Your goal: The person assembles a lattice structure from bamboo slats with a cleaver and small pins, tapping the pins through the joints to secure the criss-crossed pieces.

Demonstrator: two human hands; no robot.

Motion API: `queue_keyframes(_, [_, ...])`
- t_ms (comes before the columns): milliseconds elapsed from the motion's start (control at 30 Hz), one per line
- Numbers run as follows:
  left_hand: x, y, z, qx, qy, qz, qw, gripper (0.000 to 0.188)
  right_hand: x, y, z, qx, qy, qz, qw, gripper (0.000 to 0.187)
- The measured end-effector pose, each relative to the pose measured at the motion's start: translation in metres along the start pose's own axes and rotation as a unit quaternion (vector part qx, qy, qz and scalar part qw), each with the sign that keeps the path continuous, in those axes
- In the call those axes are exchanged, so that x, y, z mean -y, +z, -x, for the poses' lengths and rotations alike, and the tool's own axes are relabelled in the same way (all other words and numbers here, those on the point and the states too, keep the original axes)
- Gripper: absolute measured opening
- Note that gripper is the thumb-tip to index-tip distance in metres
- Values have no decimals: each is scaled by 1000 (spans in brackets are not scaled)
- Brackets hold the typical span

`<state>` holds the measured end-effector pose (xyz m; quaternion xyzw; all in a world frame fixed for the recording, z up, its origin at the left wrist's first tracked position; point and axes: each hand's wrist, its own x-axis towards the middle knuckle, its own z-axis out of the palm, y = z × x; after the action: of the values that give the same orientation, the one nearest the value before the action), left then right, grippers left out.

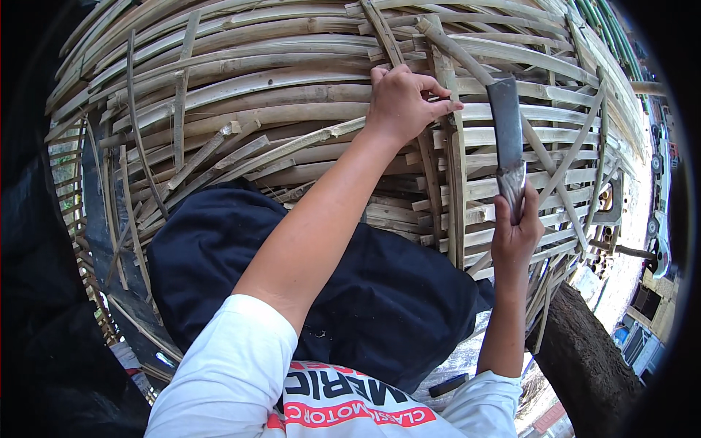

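Observation:
My right hand point(516, 232) is wrapped round the pale, wrapped-looking handle of a machete point(505, 120). Its broad dark blade points away from me, above the slats. Close to the blade's far end lies a round stick point(460, 52); whether they touch I cannot tell. To the left, my left hand point(404, 104) closes over a bamboo strip point(382, 31) that crosses the slats, thumb and a finger reaching right. Beside that hand an upright bamboo batten point(454, 182) runs towards me. Under both hands spreads a surface of split bamboo slats point(307, 95).
My dark-clothed legs point(350, 292) rest on the slats. Loose bamboo pieces point(212, 157) stick up at the left. A thick tree trunk point(591, 350) stands at the lower right. Crossed strips point(566, 171) lie on the right side, with parked vehicles point(659, 197) beyond.

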<state>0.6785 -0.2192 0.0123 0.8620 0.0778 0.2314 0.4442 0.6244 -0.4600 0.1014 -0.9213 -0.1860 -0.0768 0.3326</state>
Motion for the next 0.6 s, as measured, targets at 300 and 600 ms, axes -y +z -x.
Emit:
queue_keyframes(300, [1, 0, -2, -7, 9, 8, 1000, 27, 4, -1, -8, 155, 73, 185, 968, 43])
queue_keyframes(600, [0, -3, 0, 1, -4, -20, 1000, 20, 4, -1, -6, 90, 31, 83, 992, 42])
